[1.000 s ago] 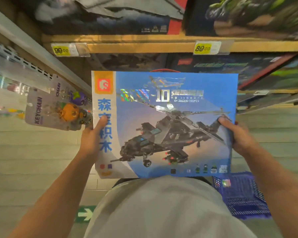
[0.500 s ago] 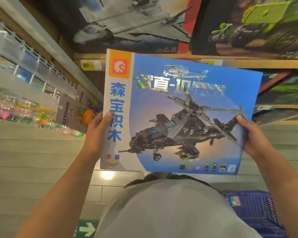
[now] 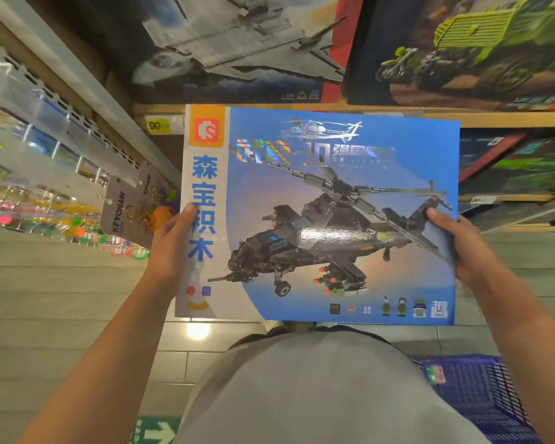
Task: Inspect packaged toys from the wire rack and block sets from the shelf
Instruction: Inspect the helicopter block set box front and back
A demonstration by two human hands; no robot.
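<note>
I hold a large blue block-set box (image 3: 321, 216) showing a black helicopter, face up in front of the shelf. My left hand (image 3: 170, 245) grips its left edge, thumb on the white strip with blue characters. My right hand (image 3: 462, 248) grips the right edge, thumb on the picture. A packaged keychain toy (image 3: 127, 208) with an orange figure hangs from the wire rack (image 3: 45, 123) just left of the box, partly behind my left hand.
The wooden shelf (image 3: 510, 118) above carries a jet box (image 3: 237, 49) and a green vehicle box (image 3: 471, 49), with a yellow price tag (image 3: 159, 125). More boxes fill the lower shelf at right. A blue basket (image 3: 481, 392) stands on the tiled floor at lower right.
The box has risen and come closer to the camera, now covering the shelf edge. Both hands keep the same grip on its sides.
</note>
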